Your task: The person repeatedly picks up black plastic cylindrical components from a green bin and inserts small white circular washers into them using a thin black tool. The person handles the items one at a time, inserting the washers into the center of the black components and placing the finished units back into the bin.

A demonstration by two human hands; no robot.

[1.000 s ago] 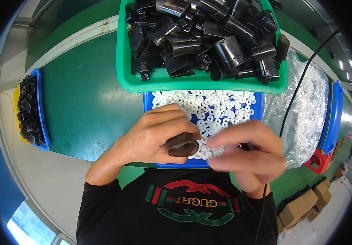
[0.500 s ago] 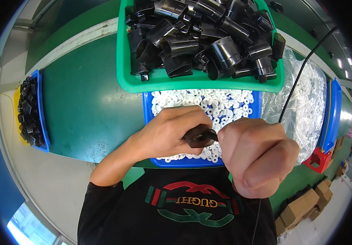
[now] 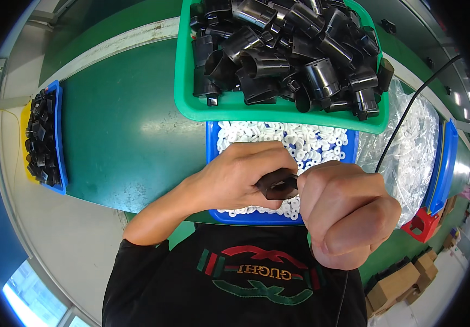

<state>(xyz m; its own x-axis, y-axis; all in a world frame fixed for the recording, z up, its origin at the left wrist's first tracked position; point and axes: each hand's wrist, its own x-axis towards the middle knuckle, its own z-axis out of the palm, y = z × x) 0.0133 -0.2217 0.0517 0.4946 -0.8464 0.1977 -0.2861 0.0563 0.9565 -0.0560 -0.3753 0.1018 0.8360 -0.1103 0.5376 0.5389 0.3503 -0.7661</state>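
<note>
Bin (image 3: 62,147) with a blue plastic wall, far left: small black parts (image 3: 43,139). Worktop (image 3: 126,131): smooth, scuffed green. Left hand (image 3: 237,177), at centre, grips a hollow dark part (image 3: 279,187) with a rounded opening. Tray (image 3: 212,143) below the hands: blue, strewn with flat white rings (image 3: 327,140). Right hand (image 3: 350,212), fingers spread a second ago, now closed into a fist just beside the part, suggesting close work on it; contents hidden. Bag (image 3: 375,143), right: clear, crinkled film.

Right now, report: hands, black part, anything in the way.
Left hand gripping black part. Right hand clenched beside it, contents hidden. Black cord disappears at right hand; possible snag.
</note>
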